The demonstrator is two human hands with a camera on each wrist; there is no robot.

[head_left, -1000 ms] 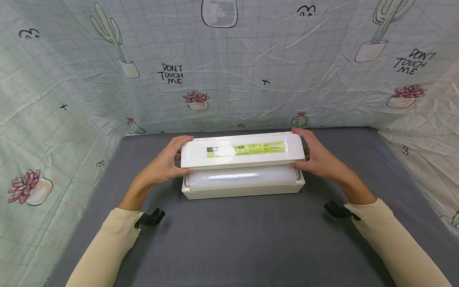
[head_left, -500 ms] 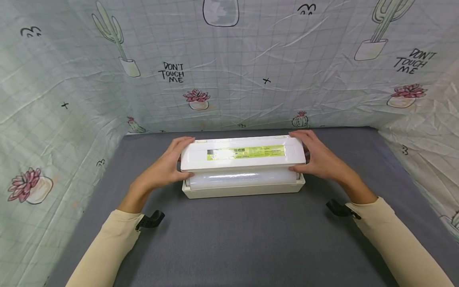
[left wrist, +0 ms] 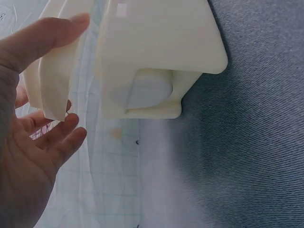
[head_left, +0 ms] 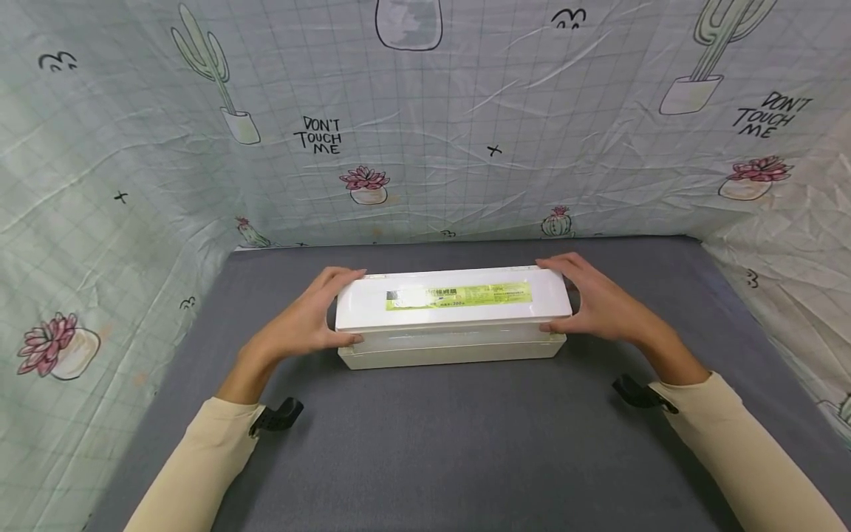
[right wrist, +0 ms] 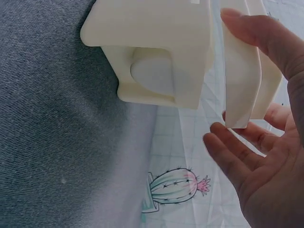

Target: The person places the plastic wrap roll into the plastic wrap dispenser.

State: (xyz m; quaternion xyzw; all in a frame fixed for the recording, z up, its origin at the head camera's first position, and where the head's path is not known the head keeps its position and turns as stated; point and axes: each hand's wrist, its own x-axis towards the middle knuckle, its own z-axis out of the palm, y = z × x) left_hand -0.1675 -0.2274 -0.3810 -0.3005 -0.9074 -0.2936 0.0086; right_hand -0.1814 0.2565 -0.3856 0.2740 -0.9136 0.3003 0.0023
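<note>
Both hands hold a white lid [head_left: 459, 295] by its two ends, just above a white cling film box [head_left: 452, 356]. My left hand [head_left: 302, 318] has its thumb at the lid's front left corner and its fingers at the back. At the other end my right hand [head_left: 601, 303] grips the same way. A yellow-green label lies along the lid's top. In both wrist views a gap separates the lid [left wrist: 59, 71] from the box base [right wrist: 152, 28]. Only a thin strip of the clear film roll [head_left: 452, 336] shows under the lid.
The box stands on a grey cloth-covered table [head_left: 452, 451]. Behind and at the sides hangs a light curtain [head_left: 425, 133] printed with cacti. Each wrist carries a black camera mount, one by the left sleeve [head_left: 206, 443] and one by the right sleeve [head_left: 738, 436].
The lid has come down and toward me with both hands, covering most of the film roll that showed earlier. The box base has stayed in place.
</note>
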